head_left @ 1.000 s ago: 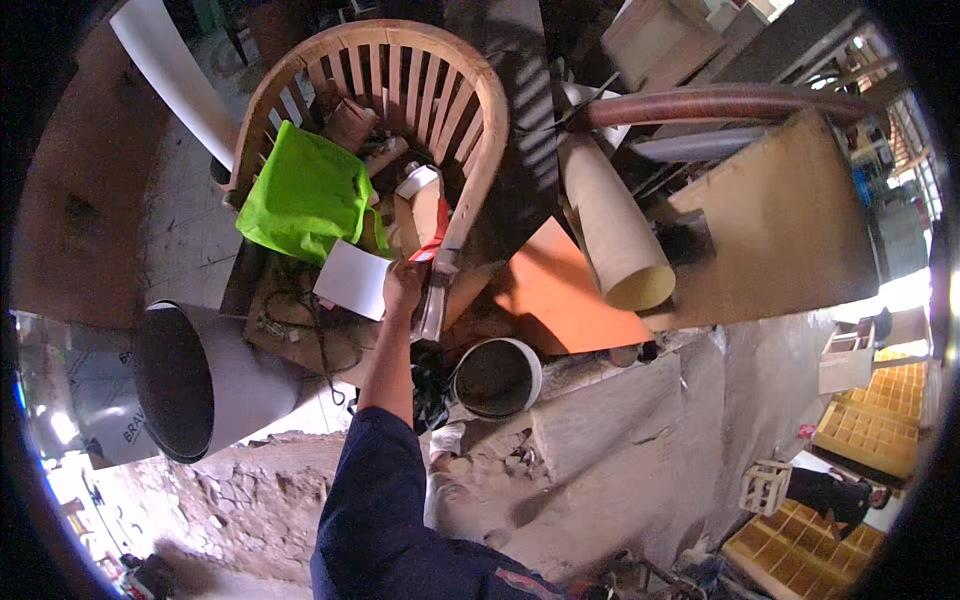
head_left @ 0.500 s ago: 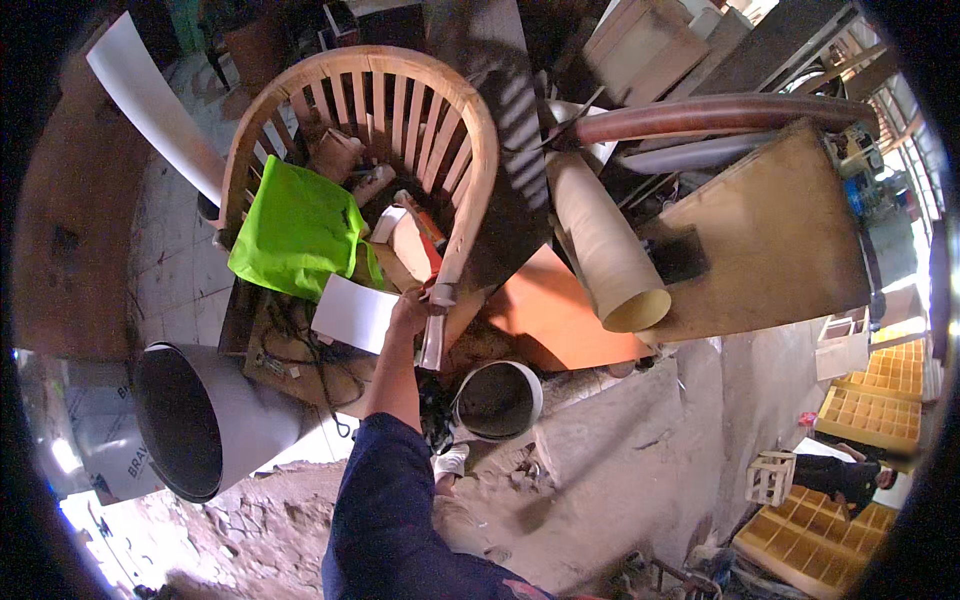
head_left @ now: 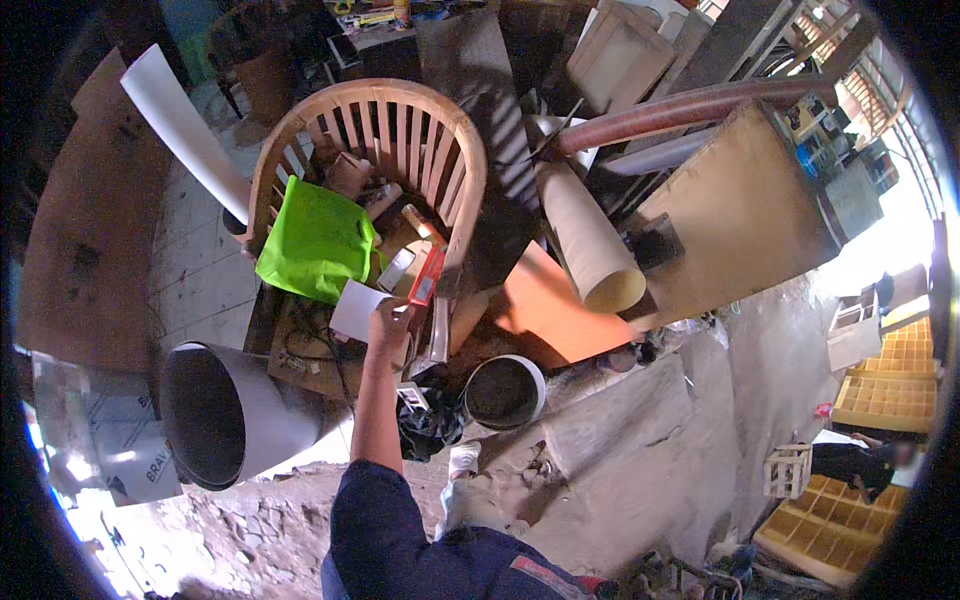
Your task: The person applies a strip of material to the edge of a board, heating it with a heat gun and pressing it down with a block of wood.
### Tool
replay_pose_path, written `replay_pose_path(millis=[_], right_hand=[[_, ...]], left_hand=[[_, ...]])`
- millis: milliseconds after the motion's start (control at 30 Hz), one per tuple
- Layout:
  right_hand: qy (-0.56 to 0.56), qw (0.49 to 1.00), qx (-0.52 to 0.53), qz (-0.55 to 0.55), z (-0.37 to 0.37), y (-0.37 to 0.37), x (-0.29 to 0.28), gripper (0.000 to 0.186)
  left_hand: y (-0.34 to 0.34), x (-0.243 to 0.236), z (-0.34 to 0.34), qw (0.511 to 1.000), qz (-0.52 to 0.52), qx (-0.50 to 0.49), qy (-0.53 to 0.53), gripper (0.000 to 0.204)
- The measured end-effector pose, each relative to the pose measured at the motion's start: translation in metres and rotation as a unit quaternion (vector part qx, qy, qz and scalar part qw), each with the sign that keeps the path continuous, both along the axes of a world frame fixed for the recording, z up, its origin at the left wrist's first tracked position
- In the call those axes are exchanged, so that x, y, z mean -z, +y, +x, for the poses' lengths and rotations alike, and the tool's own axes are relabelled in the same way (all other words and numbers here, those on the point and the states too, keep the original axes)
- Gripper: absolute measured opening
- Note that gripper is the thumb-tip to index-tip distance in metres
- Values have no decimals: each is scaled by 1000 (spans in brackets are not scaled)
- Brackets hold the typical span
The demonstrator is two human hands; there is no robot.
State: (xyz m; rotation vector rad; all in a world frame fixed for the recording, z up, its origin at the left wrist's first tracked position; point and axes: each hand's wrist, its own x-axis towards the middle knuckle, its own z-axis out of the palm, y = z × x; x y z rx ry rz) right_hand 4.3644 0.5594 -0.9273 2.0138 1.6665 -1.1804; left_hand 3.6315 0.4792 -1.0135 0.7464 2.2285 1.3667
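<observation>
My left hand (head_left: pixel 388 322) reaches forward over the front of a wooden chair (head_left: pixel 460 130) with a curved slatted back. Its fingers are closed at the lower end of a slim red box (head_left: pixel 428 276), which slants up toward the right armrest. A white sheet (head_left: pixel 357 310) touches or lies just beside the fingers on the left; I cannot tell whether they also pinch it. On the chair lie a bright green cloth (head_left: pixel 315 240), a small white piece (head_left: pixel 398 268) and an orange-and-pale strip (head_left: pixel 424 226). My right hand is out of view.
A large rolled sheet (head_left: pixel 285 415) lies to the left; a round bucket (head_left: pixel 505 393) stands below the chair. Right of it are an orange sheet (head_left: pixel 560 310), a cream roll (head_left: pixel 590 240) and a tan board (head_left: pixel 735 200). A person (head_left: pixel 870 462) is at the far right by yellow compartmented trays (head_left: pixel 835 520).
My left hand has shifted left, away from the end of the armrest. The red box shows more fully and slants differently. The whole view has shifted slightly.
</observation>
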Motion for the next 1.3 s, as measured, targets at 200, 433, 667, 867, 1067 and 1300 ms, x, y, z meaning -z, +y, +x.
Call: replay_pose_path(millis=[200,433,667,867,1067,1300], right_hand=[[3,1000,-12,11,19,6,18,41],[-21,1000,-13,0,45,12,1,43],[-11,999,40,9,88,-1,-3,45],[25,997,69,16,155,-27,9,47],[46,987,148,35,288,-89,44,48],[22,964,260,43,479,-189,100,50]], left_hand=[[48,53,14,956,-2,-149,253,66],[82,76,-1,980,-79,-178,33,36],[48,-60,83,840,422,-91,-328,37],[-7,-117,203,836,375,76,-392,44],[41,-188,349,729,347,308,-504,53],[122,-143,561,904,-134,400,-65,44]])
